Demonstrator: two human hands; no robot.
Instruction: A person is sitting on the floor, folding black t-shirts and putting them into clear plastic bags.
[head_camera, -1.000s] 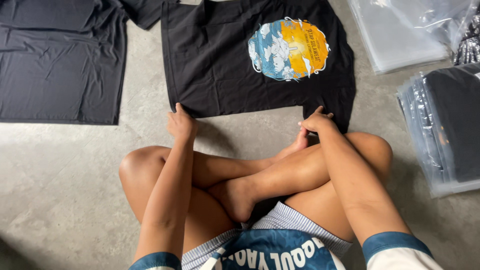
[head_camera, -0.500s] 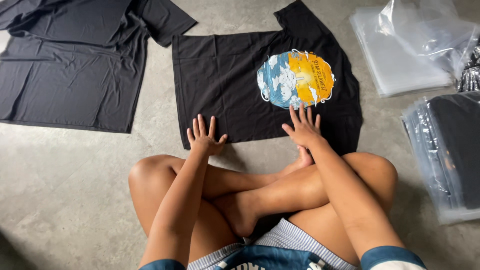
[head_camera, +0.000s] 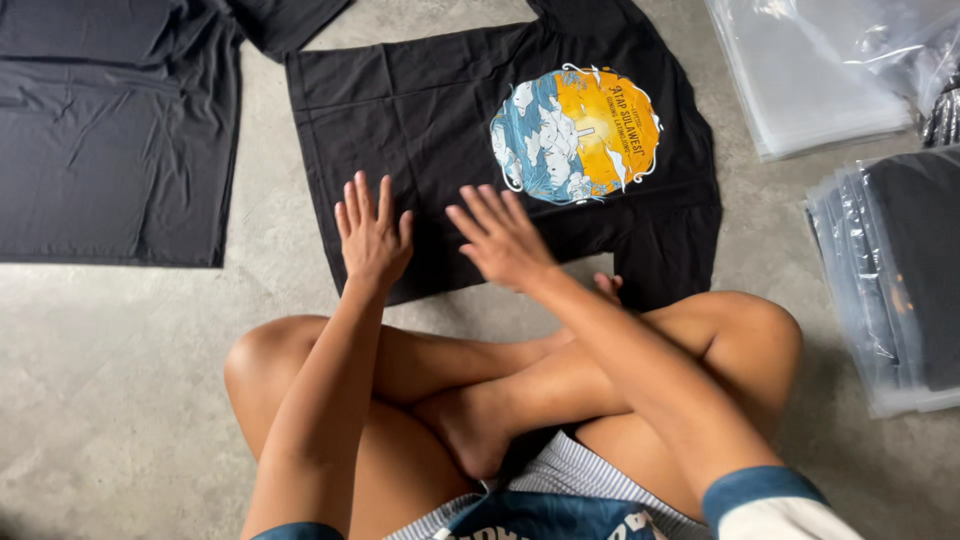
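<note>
— at the centre of the frame, what lies under the hands?
— a black t-shirt (head_camera: 420, 130) spread flat on the grey concrete floor (head_camera: 120, 380); a round print (head_camera: 575, 133) in blue, white and orange sits on its right half, right of centre in the upper part of the frame.
— and the hands themselves?
— the left hand (head_camera: 373, 235) rests palm down on the shirt's lower edge, fingers spread and released, grasping nothing; the right hand (head_camera: 503, 238) lies just beside it, flat and open too, fingers pointing toward the upper left, below the print.
— anything else around?
— another dark garment (head_camera: 110, 130) lies flat at the upper left; clear plastic bags (head_camera: 810, 80) sit at the upper right; a stack of bagged dark clothing (head_camera: 895, 280) lies at the right edge; crossed bare legs (head_camera: 500, 390) fill the lower middle.
</note>
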